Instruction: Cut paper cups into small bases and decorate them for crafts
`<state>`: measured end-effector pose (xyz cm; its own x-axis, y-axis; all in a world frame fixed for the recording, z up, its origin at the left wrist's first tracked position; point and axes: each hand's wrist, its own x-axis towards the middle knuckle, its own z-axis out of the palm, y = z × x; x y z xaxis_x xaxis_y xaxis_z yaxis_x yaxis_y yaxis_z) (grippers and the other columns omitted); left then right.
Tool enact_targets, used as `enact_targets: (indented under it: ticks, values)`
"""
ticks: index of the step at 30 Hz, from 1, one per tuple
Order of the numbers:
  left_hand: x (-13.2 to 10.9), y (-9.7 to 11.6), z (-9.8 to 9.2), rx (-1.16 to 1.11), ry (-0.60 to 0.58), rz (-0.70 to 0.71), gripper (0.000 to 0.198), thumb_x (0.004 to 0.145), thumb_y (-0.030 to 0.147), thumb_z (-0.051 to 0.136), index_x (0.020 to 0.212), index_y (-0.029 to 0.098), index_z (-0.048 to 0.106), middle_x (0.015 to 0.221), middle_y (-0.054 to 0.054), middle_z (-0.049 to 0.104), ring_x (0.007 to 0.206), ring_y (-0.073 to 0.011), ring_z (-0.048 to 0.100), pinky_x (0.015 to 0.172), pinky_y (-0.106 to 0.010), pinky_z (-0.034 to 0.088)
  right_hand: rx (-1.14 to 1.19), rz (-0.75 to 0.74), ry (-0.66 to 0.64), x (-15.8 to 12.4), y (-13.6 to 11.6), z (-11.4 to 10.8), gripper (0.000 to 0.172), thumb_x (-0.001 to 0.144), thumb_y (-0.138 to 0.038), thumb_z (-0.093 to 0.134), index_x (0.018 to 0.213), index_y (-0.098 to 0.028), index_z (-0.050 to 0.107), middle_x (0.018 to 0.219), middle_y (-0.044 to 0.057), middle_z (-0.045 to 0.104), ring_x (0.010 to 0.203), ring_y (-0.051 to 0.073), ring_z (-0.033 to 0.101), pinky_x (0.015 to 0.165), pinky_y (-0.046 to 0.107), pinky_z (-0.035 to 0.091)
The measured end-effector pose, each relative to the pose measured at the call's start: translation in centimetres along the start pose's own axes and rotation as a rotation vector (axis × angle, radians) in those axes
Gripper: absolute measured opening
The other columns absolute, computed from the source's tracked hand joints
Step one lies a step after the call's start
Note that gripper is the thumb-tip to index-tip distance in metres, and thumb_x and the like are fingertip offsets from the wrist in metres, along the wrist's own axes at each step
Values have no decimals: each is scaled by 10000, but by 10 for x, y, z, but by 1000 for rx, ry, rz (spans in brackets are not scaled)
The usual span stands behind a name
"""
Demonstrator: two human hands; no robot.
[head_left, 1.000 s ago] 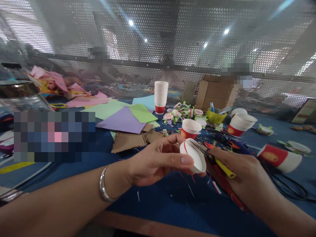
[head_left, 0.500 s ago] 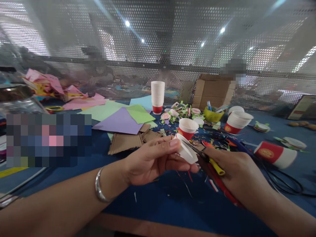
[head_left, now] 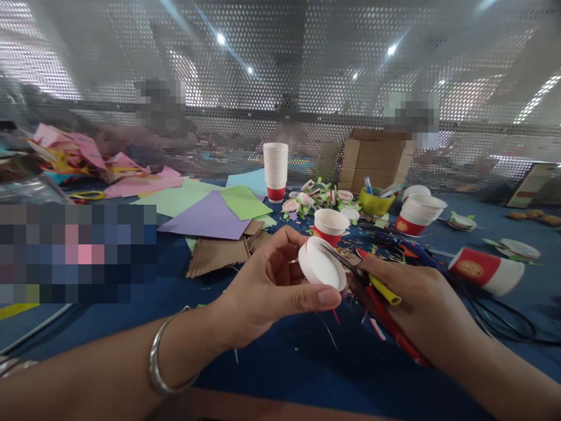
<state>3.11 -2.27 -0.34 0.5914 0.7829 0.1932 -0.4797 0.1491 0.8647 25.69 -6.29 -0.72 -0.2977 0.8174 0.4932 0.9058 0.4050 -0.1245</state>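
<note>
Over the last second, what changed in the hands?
The left hand turned the cup between its fingers, so its round white face now shows more fully; the thumb went from above the rim back beneath it. The right hand kept its grip on the scissors, blades at the cup's edge.

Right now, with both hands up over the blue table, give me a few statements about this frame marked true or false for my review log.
1. The left hand pinches a white cup piece. True.
2. The right hand holds a glue stick. False: it holds scissors, with the blades against the cup piece.
3. The tall cup stack stands upright. True.
4. The red-banded cup at far right stands upright. False: it lies on its side.
5. A silver bangle sits on the right wrist. False: it is on the left wrist.
</note>
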Motion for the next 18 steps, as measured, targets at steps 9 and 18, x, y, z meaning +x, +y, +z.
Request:
enact_targets:
  ticks: [9,18]
  values:
    - [-2,-2,1,39,-52,-43,486,632,34,895,913,182,528,887,18,732,808,-100,678,728,-186,526,83,-23,-24,0,-3,0,193,848,-182,516,820,-184,707,586,36,713,472,195,668,461,261,492]
    - [-1,-1,4,-26,-15,-82,353,717,167,883,898,170,580,885,-11,725,847,-132,684,793,-245,537,3,-87,-19,-2,3,2,235,776,-101,499,847,-191,704,680,48,777,523,209,724,472,260,495]
